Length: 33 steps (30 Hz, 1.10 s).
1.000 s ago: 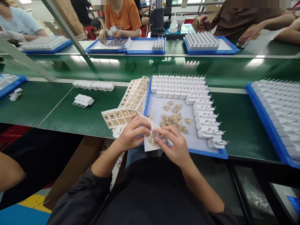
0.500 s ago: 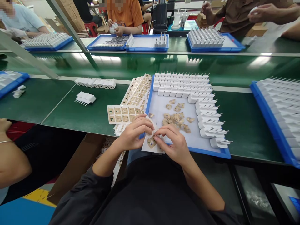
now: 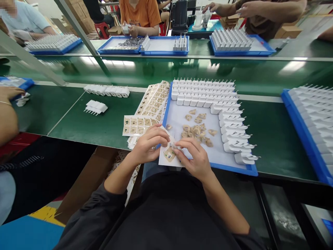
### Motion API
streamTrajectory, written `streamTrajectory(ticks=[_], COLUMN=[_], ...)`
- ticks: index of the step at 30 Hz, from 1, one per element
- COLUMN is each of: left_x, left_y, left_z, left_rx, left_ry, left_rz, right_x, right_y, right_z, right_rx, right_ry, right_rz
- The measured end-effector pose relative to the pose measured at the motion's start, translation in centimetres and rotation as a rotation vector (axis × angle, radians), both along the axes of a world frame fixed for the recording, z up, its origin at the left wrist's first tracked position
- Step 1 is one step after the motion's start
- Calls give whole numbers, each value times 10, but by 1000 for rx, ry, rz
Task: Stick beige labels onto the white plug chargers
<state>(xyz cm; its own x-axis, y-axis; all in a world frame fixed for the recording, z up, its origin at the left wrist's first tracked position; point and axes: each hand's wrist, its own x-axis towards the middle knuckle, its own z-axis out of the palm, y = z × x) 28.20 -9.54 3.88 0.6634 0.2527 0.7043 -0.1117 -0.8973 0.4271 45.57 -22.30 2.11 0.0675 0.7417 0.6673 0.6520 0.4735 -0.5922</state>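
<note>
Across the middle of the frame, a glossy green workbench (image 3: 67,119), with a second, narrower counter (image 3: 199,44) beyond, near the top. At lower center, left hand (image 3: 148,144) clamped on a white sticker sheet (image 3: 163,162), fingers along the upper left part. Right hand (image 3: 195,158) just beside, thumb and index fingertips close together at the sheet's right part; impossible to tell whether pinched on anything. Between the hands, flat on the sheet, a tan sticker (image 3: 169,155), just left of the right thumb tip and below the left fingertips. Leftward from behind the left hand, a strip (image 3: 137,126) with two rows of tan stickers, lying over a slanted stack of sheets (image 3: 153,100).

Behind the right fingers, a blue-rimmed tray (image 3: 178,116) with a pale floor; on it, near those fingers, loose tan pieces (image 3: 195,131). Along the tray's back and right side, rows of white plug-shaped pieces (image 3: 205,92). Left of center, a white row (image 3: 106,91) and a smaller cluster (image 3: 95,107), pins toward the lower left. At the right edge, another blue tray (image 3: 299,126), packed with white pieces. At the left edge, a co-worker's arm (image 3: 7,118). Top center, a person in orange (image 3: 142,15).
</note>
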Motion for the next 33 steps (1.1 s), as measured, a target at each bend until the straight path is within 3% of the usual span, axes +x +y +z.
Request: streamTrajectory(ticks=[6, 17, 28, 33], left_x=[3, 6, 7, 2], left_y=[-4, -5, -5, 1], left_z=[-1, -4, -13, -17], left_rx=[11, -68, -98, -135], left_ry=[9, -26, -90, -145], left_rz=[11, -37, -64, 7], right_x=[-2, -2, -4, -3], right_y=[7, 1, -1, -6], right_z=[3, -8, -13, -13], right_rx=[-35, 187, 266, 303], right_ry=[9, -240, -293, -265], right_rz=[49, -52, -97, -67])
